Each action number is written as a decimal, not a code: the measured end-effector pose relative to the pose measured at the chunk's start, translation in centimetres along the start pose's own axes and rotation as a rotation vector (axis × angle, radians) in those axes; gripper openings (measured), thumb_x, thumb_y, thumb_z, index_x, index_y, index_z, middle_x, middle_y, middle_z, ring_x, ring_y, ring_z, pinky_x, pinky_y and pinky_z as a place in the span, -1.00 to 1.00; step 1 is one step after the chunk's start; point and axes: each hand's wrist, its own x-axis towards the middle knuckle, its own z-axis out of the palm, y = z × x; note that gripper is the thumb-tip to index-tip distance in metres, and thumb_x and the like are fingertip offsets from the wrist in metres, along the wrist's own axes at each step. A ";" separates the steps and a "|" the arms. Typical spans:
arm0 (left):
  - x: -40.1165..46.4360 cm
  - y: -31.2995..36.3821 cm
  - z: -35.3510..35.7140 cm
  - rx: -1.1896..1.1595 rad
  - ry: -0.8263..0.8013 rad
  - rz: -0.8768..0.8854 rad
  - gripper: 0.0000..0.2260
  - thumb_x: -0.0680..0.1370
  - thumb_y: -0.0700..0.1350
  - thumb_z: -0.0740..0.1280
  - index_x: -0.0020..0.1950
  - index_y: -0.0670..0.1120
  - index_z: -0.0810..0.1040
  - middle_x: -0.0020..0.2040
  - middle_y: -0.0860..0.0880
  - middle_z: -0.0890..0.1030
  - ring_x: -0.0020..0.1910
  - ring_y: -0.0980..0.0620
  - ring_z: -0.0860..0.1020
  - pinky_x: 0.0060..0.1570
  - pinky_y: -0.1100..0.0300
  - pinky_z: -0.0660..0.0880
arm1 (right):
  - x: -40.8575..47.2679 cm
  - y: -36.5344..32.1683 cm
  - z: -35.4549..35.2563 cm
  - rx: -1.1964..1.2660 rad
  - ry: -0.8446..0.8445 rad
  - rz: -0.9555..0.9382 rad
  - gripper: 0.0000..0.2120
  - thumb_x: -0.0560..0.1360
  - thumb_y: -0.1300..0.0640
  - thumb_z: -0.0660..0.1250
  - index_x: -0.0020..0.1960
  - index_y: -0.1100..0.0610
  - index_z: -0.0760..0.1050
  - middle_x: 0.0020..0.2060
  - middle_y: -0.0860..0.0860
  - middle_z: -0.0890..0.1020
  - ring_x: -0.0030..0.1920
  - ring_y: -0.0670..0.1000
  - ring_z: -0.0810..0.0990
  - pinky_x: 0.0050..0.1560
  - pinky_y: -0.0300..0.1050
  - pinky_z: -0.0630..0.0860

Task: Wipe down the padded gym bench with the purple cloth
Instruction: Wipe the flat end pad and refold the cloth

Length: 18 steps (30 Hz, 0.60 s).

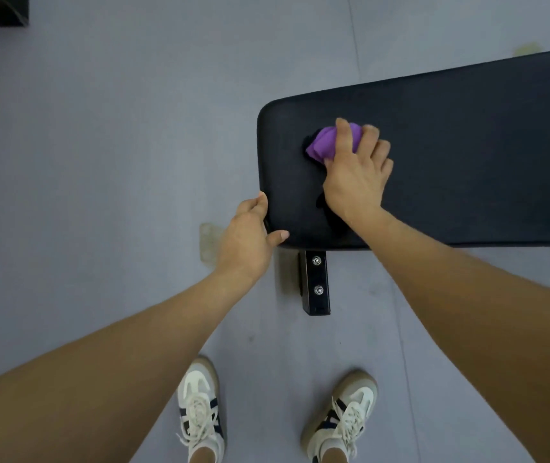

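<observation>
We are standing at the end of the padded gym bench (450, 155), looking straight down over its black top. Our right hand (357, 168) is lying on the pad near that end, its fingers curled over the purple cloth (325, 142) and bunching it into a wad that is pressing against the upholstery. The cloth is showing mostly on the left of the hand, poking out between thumb and forefinger, with the rest hidden beneath the palm and knuckles.

Our left hand (250, 235) is gripping the near corner of the bench, the thumb lying on the top surface and the fingers wrapping round the edge, out of sight underneath. The two hands are sitting near each other, the cloth farther from us than the left hand and to its right.

Below the pad, a black metal foot (315, 282) with two bolts is resting on the grey floor (100, 145), and our sneakers (200, 406) are standing just behind it.
</observation>
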 end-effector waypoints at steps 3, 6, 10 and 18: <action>-0.3 -0.8 -0.5 -0.103 -0.021 -0.005 -0.46 0.58 -0.10 0.28 0.52 -0.06 0.16 0.36 -0.04 0.37 0.23 0.04 0.47 0.24 0.18 0.41 | 3.0 -3.5 0.9 0.050 -0.086 -0.106 -0.43 0.53 0.12 0.22 0.48 0.00 0.09 0.42 0.17 0.11 0.35 0.24 0.17 0.30 0.14 0.17; -0.7 -1.8 -1.1 -0.112 -0.010 -0.057 -0.54 0.60 -0.11 0.25 0.48 -0.07 0.25 0.37 -0.02 0.37 0.22 0.08 0.47 0.13 0.37 0.34 | 3.3 -4.4 0.8 0.042 -0.161 -0.228 -0.48 0.52 0.09 0.23 0.44 -0.03 0.17 0.40 0.14 0.16 0.33 0.22 0.19 0.29 0.15 0.19; -1.2 -3.0 -2.2 -0.066 0.047 -0.165 -0.58 0.59 -0.14 0.24 0.45 -0.10 0.30 0.38 -0.07 0.38 0.24 0.01 0.48 0.23 0.19 0.37 | -0.8 -3.7 0.3 0.040 -0.278 -0.510 -0.53 0.50 0.05 0.24 0.39 -0.08 0.24 0.35 0.09 0.23 0.29 0.19 0.22 0.27 0.12 0.19; -2.8 -0.6 -1.7 0.029 0.042 -0.182 -0.61 0.60 -0.18 0.20 0.44 -0.11 0.32 0.39 -0.10 0.37 0.26 -0.02 0.48 0.23 0.18 0.36 | -6.7 -0.1 -0.8 -0.059 -0.364 -0.823 -0.52 0.49 0.14 0.24 0.37 -0.11 0.25 0.34 0.05 0.26 0.26 0.13 0.27 0.21 0.05 0.24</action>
